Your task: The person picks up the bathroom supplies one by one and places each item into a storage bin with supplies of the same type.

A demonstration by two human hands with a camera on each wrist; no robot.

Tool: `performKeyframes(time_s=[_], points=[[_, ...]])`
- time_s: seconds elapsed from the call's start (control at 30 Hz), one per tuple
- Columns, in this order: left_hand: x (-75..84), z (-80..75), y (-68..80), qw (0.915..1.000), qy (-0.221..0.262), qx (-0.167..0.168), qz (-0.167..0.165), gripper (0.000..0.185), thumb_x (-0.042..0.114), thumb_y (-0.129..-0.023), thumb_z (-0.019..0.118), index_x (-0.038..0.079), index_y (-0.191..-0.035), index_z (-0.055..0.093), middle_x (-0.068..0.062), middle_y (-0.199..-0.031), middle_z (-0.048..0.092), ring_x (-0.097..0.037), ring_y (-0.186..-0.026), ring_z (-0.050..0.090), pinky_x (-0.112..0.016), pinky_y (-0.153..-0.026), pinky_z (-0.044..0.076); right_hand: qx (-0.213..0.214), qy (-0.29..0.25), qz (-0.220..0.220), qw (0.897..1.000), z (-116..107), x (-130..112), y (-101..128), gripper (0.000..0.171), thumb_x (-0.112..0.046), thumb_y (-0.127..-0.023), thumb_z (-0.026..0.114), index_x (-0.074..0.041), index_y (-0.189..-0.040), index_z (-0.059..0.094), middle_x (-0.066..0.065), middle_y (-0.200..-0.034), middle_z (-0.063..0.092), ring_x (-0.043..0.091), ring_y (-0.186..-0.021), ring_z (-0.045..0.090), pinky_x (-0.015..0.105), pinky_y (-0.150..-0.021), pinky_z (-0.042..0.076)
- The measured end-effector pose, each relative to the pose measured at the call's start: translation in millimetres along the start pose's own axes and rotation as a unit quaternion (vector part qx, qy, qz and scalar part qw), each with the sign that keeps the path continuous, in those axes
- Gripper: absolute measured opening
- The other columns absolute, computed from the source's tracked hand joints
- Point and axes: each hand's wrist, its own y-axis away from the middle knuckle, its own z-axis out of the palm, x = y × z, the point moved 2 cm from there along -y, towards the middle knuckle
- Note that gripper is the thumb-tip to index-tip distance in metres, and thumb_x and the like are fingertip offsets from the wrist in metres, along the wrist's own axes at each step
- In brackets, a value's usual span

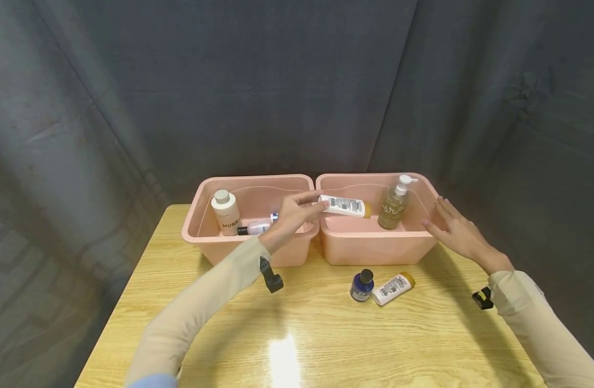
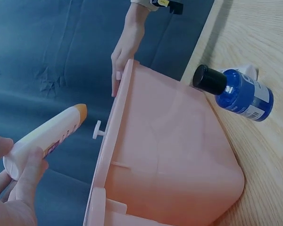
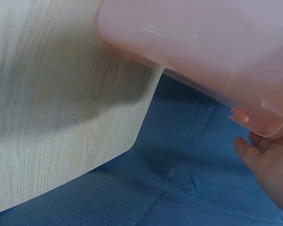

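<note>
over the right bin (image 1: 374, 237), left hand (image 1: 292, 215) pinches white tube (image 1: 344, 206) by its end w/ fingertips; could slip, knock pump bottle (image 1: 394, 203). right hand (image 1: 454, 229) flat on rim, holding nothing.

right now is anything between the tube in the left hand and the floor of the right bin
Nothing visible blocks it. The left hand holds the tube over the right bin, whose floor below looks bare. The pump bottle stands further right, and the right hand rests at the bin's right rim.
</note>
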Motion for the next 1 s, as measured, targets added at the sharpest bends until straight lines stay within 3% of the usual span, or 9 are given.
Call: performKeyframes(time_s=[0.17, 0.53, 0.67, 0.8, 1.0], points=[[-0.4, 0.3, -8.2, 0.9997, 0.006, 0.023, 0.007, 0.044, 0.017, -0.086, 0.079, 0.008, -0.127, 0.068, -0.010, -0.120, 0.067, -0.026, -0.098, 0.070, -0.026, -0.082, 0.055, -0.001, 0.001, 0.001, 1.000, -0.1, -0.6, 0.0, 0.082, -0.046, -0.101, 0.051, 0.003, -0.156, 0.013, 0.021, -0.163, 0.000, 0.046, -0.147, 0.006, 0.074, -0.106, 0.015], [-2.6, 3.8, -22.5, 0.9980, 0.043, 0.041, -0.025, 0.043, 0.011, -0.087, 0.078, 0.005, -0.128, 0.066, -0.011, -0.117, 0.069, -0.029, -0.101, 0.070, -0.032, -0.086, 0.056, 0.002, 0.001, -0.005, 1.000, 0.5, 0.9, 0.4, 0.082, -0.046, -0.101, 0.050, 0.004, -0.155, 0.014, 0.021, -0.163, 0.001, 0.046, -0.147, 0.007, 0.073, -0.107, 0.015], [-4.6, 6.7, -27.7, 0.9943, 0.094, 0.042, -0.028, 0.042, 0.002, -0.088, 0.074, -0.001, -0.128, 0.063, -0.017, -0.112, 0.068, -0.030, -0.094, 0.072, -0.039, -0.091, 0.054, 0.006, 0.004, -0.007, 1.000, 0.6, 1.3, 0.6, 0.082, -0.047, -0.101, 0.050, 0.004, -0.155, 0.015, 0.022, -0.163, 0.003, 0.047, -0.146, 0.008, 0.073, -0.106, 0.016], [-6.9, 9.1, -32.4, 0.9905, 0.130, 0.037, -0.028, 0.042, -0.003, -0.088, 0.072, -0.005, -0.128, 0.061, -0.019, -0.111, 0.066, -0.021, -0.082, 0.073, -0.043, -0.094, 0.051, 0.004, 0.000, -0.006, 1.000, 0.3, 1.6, 0.6, 0.082, -0.047, -0.101, 0.050, 0.003, -0.156, 0.014, 0.020, -0.163, 0.001, 0.045, -0.147, 0.006, 0.073, -0.106, 0.015], [-9.1, 12.1, -38.2, 0.9900, 0.128, 0.038, -0.047, 0.043, 0.001, -0.088, 0.073, -0.003, -0.129, 0.061, -0.019, -0.115, 0.067, -0.022, -0.087, 0.073, -0.040, -0.093, 0.052, -0.003, -0.005, 0.001, 1.000, -0.2, 1.1, 0.5, 0.083, -0.048, -0.101, 0.050, 0.002, -0.156, 0.013, 0.019, -0.164, 0.000, 0.043, -0.148, 0.004, 0.072, -0.107, 0.015]])
